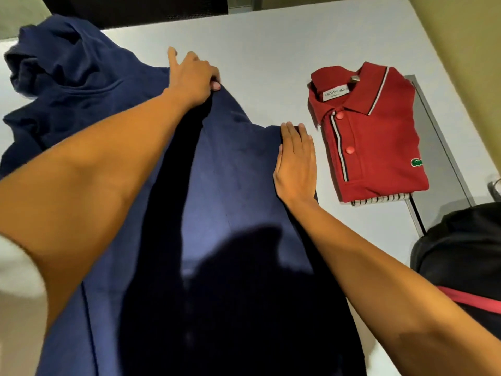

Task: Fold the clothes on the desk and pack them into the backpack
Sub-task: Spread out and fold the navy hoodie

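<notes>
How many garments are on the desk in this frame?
3: a navy garment spread at left, a folded red polo at right, a striped item peeking from under it. The navy garment's bunched part may hide more.

- Navy garment point(230, 172) spread from centre down to 6 o'clock on the white desk point(271, 50), with a bunched heap at 10 o'clock.
- Left hand point(192, 77), 11 o'clock: pinches a raised fold of the navy fabric, index finger sticking out.
- Right hand point(295, 161), just right of centre: flat, fingers straight, pressing the garment's right edge.
- Red polo shirt point(374, 137), 3 o'clock: folded, collar at the far end, lying on a striped garment point(379, 199); near the right hand, not touching.
- Black backpack point(461, 253) with red strap point(471, 299), 4 o'clock, cut by the frame edge.
</notes>
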Demonstrator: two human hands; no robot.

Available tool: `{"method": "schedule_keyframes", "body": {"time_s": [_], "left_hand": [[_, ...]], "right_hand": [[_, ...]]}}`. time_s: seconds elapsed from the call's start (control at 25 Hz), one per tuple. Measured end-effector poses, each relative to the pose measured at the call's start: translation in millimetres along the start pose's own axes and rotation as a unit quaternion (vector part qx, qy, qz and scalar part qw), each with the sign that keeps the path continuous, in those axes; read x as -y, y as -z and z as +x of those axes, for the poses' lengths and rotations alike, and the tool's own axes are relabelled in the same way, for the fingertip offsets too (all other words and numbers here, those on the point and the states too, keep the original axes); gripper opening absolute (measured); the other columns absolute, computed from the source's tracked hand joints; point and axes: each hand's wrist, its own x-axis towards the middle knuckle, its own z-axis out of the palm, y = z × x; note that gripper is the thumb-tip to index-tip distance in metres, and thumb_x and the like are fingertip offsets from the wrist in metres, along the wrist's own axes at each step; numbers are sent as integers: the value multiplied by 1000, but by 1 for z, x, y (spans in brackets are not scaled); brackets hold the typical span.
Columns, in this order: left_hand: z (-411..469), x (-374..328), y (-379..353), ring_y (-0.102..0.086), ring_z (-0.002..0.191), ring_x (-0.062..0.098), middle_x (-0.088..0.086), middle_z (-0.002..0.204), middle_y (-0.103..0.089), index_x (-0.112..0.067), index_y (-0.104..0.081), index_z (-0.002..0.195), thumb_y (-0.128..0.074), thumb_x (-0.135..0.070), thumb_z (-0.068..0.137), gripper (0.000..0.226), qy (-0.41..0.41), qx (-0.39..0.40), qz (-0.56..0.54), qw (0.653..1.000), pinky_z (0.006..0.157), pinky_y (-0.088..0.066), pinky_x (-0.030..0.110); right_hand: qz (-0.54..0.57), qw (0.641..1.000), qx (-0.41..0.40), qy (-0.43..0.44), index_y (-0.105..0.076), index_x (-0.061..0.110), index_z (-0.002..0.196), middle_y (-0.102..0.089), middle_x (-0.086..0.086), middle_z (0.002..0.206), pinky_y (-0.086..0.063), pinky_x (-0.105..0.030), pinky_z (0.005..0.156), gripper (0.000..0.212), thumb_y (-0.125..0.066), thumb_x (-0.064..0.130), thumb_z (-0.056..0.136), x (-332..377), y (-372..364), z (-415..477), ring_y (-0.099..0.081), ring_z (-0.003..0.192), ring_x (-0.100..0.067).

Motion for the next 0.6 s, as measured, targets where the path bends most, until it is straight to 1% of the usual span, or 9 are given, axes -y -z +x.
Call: {"method": "schedule_keyframes", "body": {"time_s": [0.08, 0.16, 0.28, 0.36, 0.4, 0.44, 0.48, 0.56, 0.6], "left_hand": [[2, 14, 0, -40, 119, 31, 8, 101, -66, -21, -69, 107, -44, -26, 99, 27, 49, -10, 79, 996, 114, -3, 58], [4, 21, -3, -39, 119, 31, 10, 93, -67, -16, -71, 102, -41, -30, 99, 34, 90, -27, 124, 988, 115, -4, 54], [6, 20, -9, -40, 121, 34, 16, 86, -66, -6, -70, 93, -35, -37, 101, 47, 128, -46, 130, 982, 116, -9, 50], [7, 18, -8, -41, 119, 36, 19, 92, -65, -3, -65, 101, -33, -43, 101, 51, 125, -80, 106, 983, 113, -14, 52], [7, 17, -8, -42, 118, 35, 18, 100, -64, -5, -62, 106, -32, -45, 100, 50, 88, -113, 76, 987, 110, -17, 53], [7, 16, -8, -42, 117, 33, 15, 108, -63, -8, -60, 108, -30, -45, 100, 48, 23, -137, 31, 990, 106, -19, 52], [6, 15, -8, -43, 116, 30, 9, 111, -62, -13, -60, 107, -27, -44, 100, 45, -68, -138, -12, 988, 101, -20, 49], [-3, 16, -11, -46, 111, 22, -2, 110, -61, -23, -61, 104, -22, -42, 101, 44, -227, -92, -29, 969, 95, -15, 42], [-7, 20, -13, -47, 109, 20, -5, 108, -60, -26, -61, 103, -21, -42, 102, 43, -262, -75, -15, 962, 94, -14, 40]], "right_hand": [[-16, 1000, -18, -15, -40, 2, 144, -43, -12, 148, -19, -40, 120, 45, -32, 10, 101, -1, -5, 0, -31, 143, -28], [-29, 998, -42, -30, -42, 1, 143, -47, -13, 146, -24, -42, 119, 45, -32, 12, 101, -1, -8, 1, -35, 140, -30], [-48, 997, -56, -38, -44, 0, 142, -48, -15, 144, -27, -44, 117, 44, -36, 11, 99, -1, -10, 2, -38, 139, -32], [-55, 996, -60, -40, -43, -1, 142, -47, -16, 144, -26, -45, 118, 45, -37, 11, 99, -1, -11, 3, -36, 140, -33], [-56, 996, -61, -44, -43, -1, 142, -47, -16, 145, -24, -45, 118, 46, -37, 11, 98, -1, -10, 2, -35, 140, -33], [-55, 995, -63, -48, -42, -2, 142, -46, -17, 146, -23, -45, 119, 46, -36, 10, 98, -1, -9, 2, -34, 141, -33], [-52, 995, -68, -51, -42, -3, 142, -45, -18, 146, -21, -44, 120, 47, -36, 8, 97, 0, -8, 3, -32, 142, -33], [-45, 997, -66, -18, -41, -3, 142, -44, -18, 146, -16, -43, 121, 50, -39, 2, 92, 3, -2, 3, -31, 142, -33], [-35, 998, -54, 24, -42, -3, 142, -44, -18, 146, -14, -42, 122, 53, -41, -3, 88, 6, 1, 3, -32, 142, -33]]}}
